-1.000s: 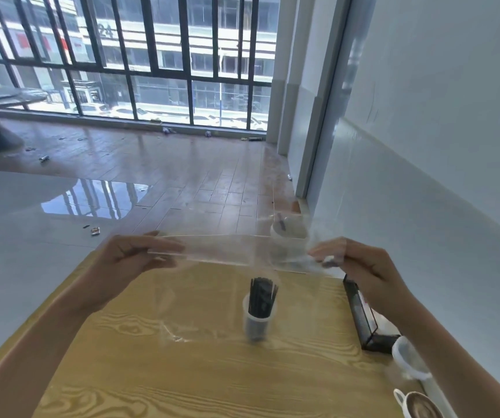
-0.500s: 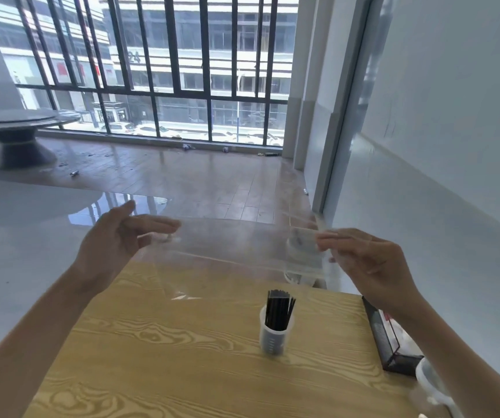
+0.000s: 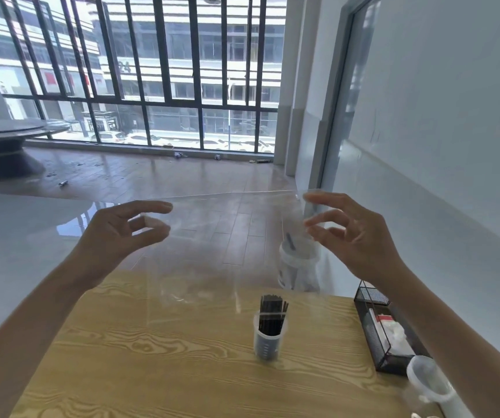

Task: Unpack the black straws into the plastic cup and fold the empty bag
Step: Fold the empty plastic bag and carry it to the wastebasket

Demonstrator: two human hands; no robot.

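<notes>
A clear plastic cup (image 3: 269, 342) stands upright on the wooden table (image 3: 158, 366), right of centre, with a bundle of black straws (image 3: 271, 312) upright inside it. Above the table's far edge I hold the empty transparent bag (image 3: 221, 245) spread flat in the air. My left hand (image 3: 122, 233) grips its left edge and my right hand (image 3: 354, 233) its right edge, both with loosely spread fingers. The bag hangs down almost to the straw tips and is hard to make out.
A second plastic cup (image 3: 298, 267) with a dark stick in it stands at the table's far edge, seen through the bag. A black wire basket (image 3: 384, 342) with packets lies along the right edge. A clear cup (image 3: 426, 384) sits at the near right corner.
Both hands have risen and the bag now hangs taller and flatter between them. My fingers have loosened from a tight pinch. The view has tilted upward.
</notes>
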